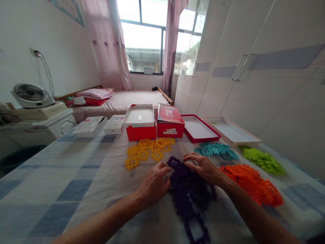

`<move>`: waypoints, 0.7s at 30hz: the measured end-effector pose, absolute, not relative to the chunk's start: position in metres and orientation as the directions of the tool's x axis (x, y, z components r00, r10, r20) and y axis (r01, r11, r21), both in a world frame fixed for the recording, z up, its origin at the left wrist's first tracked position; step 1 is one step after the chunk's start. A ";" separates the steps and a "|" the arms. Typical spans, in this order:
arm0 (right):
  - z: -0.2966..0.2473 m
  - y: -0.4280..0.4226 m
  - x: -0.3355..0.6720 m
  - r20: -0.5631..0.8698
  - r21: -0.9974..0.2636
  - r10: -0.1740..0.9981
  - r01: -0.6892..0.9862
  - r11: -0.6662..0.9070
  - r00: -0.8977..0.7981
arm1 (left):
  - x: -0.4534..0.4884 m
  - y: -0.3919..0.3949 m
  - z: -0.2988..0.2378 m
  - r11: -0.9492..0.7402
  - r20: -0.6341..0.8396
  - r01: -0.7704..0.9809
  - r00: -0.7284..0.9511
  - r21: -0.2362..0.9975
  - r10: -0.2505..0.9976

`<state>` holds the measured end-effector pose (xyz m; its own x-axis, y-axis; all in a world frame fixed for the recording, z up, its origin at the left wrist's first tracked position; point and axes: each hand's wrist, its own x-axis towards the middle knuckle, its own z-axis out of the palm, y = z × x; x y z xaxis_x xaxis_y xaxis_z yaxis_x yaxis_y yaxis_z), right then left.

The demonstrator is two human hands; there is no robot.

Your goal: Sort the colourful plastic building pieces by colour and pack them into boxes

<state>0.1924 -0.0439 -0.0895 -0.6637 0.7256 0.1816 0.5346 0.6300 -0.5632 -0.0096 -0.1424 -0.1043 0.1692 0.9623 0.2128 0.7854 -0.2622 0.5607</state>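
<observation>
A pile of dark purple notched plastic building pieces (191, 191) lies on the cloth in front of me. My left hand (154, 184) is at the pile's left edge, fingers bent and thumb apart from them, with nothing visible in its grasp. Over the upper right of the pile, my right hand (203, 168) lies with its fingers stretched out and touching the pieces. Yellow pieces (143, 149) are spread beyond my left hand. Past my right hand are teal pieces (215, 149), with an orange heap (251, 183) to the right of my wrist.
Lime green pieces (264, 160) lie at the far right. Along the back stand white boxes (91, 126), a red box with a white tray on top (141, 133), a closed red box (170, 120) and shallow open lids (201, 128). A checked cloth (76, 189) covers the table.
</observation>
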 end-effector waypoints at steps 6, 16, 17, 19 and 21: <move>-0.074 -0.080 0.218 0.241 -0.486 0.772 0.615 0.621 -0.589 | 0.003 -0.160 -0.103 -0.430 0.228 0.812 0.367 0.394 0.902; -0.136 -0.146 0.267 0.070 -0.427 0.751 0.661 0.618 -0.657 | 0.025 -0.169 -0.127 -0.421 0.013 0.820 0.452 0.389 0.892; -0.137 -0.145 0.265 0.090 -0.418 0.777 0.684 0.597 -0.623 | 0.024 -0.165 -0.127 -0.403 0.024 0.827 0.428 0.392 0.903; -0.136 -0.144 0.261 0.132 -0.411 0.817 0.719 0.560 -0.561 | 0.021 -0.158 -0.127 -0.368 0.064 0.836 0.375 0.407 0.925; -0.131 -0.141 0.258 0.160 -0.418 0.823 0.718 0.557 -0.545 | 0.014 -0.151 -0.128 -0.308 0.101 0.843 0.294 0.441 0.950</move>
<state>0.2581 -0.1412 -0.1312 -0.5452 0.8228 0.1604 0.7176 0.5570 -0.4181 0.0144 -0.1506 -0.1279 0.2940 0.9504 0.1014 0.8432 -0.3079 0.4407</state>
